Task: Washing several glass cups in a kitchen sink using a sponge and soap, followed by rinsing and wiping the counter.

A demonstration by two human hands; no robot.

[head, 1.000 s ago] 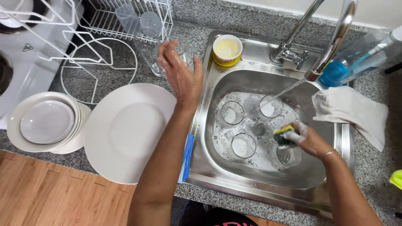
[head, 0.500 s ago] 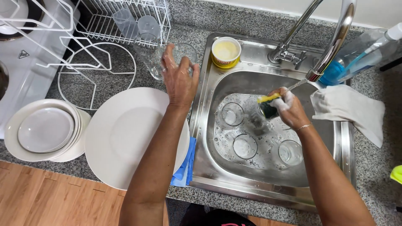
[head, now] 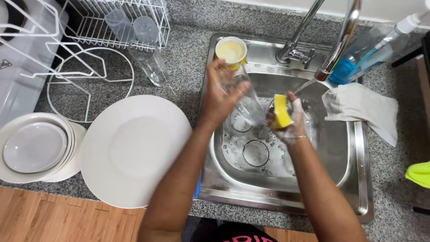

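Over the steel sink (head: 358, 179), my left hand (head: 221, 92) grips a clear drinking glass (head: 248, 105), tilted with its mouth toward the right. My right hand (head: 289, 123) holds a yellow sponge (head: 280, 112) pressed against the glass's open end, soap suds on the fingers. Below them, two more clear glasses (head: 256, 153) stand in foamy water on the sink floor. A thin stream of water runs from the tap (head: 333, 54) just right of the sponge.
A large white plate (head: 134, 150) and a stack of smaller plates and bowls (head: 36, 148) lie left of the sink. A wire rack (head: 121, 22) holds glasses, one glass (head: 150, 65) lying beside it. Yellow cup (head: 231, 51), blue soap bottle (head: 367, 54), grey cloth (head: 360, 110).
My left hand came from the counter over the sink and took hold of a glass. My right hand lifted the sponge from the sink floor up to that glass.
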